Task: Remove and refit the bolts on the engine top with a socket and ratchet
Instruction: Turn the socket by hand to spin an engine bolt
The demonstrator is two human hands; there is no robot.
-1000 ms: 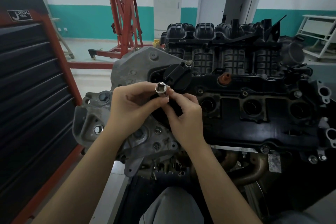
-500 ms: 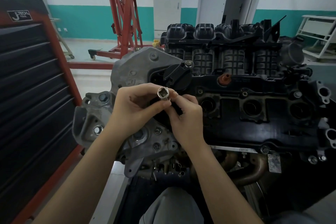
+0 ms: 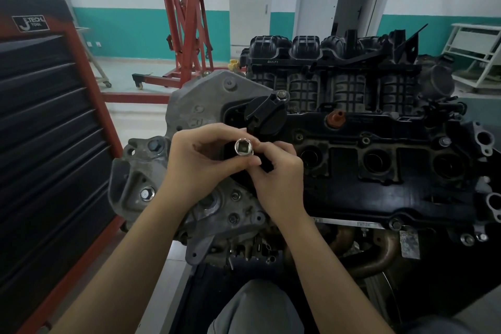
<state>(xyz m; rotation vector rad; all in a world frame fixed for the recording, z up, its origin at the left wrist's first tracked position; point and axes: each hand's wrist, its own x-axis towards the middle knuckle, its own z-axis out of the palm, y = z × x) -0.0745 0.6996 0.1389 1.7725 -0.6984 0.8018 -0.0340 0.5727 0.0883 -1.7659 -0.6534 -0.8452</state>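
A chrome socket is held upright above the left end of the engine's black top cover, its square drive hole facing me. My left hand grips it from the left, thumb and fingers curled round its body. My right hand pinches it from the right with its fingertips. A bolt head sits on the black cap bracket just behind the hands. Other bolts show along the cover's edges. No ratchet is in view.
A red and black tool cabinet stands close on the left. The black intake manifold rises behind the cover. A grey timing cover lies under my hands. A red engine crane and a white rack stand farther back.
Both hands have lowered the socket slightly and tilted it, so its square drive hole now faces me more squarely. The grip is unchanged.
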